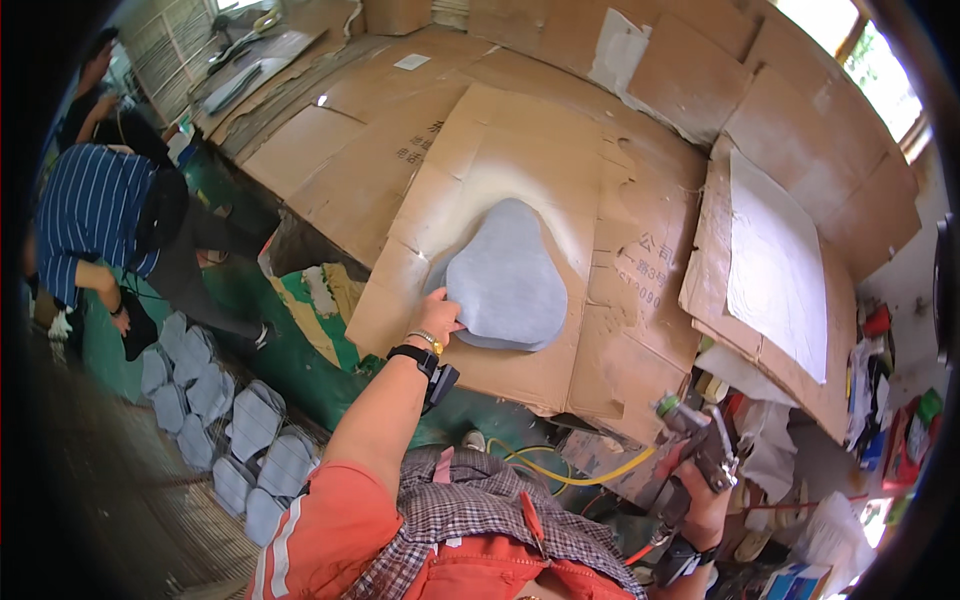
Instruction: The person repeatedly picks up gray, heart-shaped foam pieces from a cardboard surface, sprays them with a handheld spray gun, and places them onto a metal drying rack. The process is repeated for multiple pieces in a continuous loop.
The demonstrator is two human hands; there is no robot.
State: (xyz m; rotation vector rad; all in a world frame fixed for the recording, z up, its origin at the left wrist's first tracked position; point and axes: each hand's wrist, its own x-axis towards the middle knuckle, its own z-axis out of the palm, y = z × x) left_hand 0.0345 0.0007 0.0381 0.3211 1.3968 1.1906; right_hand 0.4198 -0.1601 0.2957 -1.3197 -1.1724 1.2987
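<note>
A grey, flat, pear-shaped pad (505, 280) lies on the cardboard-covered table, its narrow end pointing away from me. Along its near edge a second grey layer shows; I cannot tell whether that is another pad beneath. My left hand (436, 318) pinches the pad's left near edge between thumb and fingers. Off to the right, below the table's edge, my right hand (705, 500) is wrapped round a metal spray gun (712, 450). A yellow hose (610, 472) runs near the gun. Pale overspray rings the pad's far end on the cardboard.
Several similar grey pads (255, 420) lie on a slatted rack at the lower left. A person in a striped shirt (95, 210) bends over nearby, with another person behind. At right, a cardboard panel bears a white sheet (775, 265). Cardboard walls (690, 90) line the table's back.
</note>
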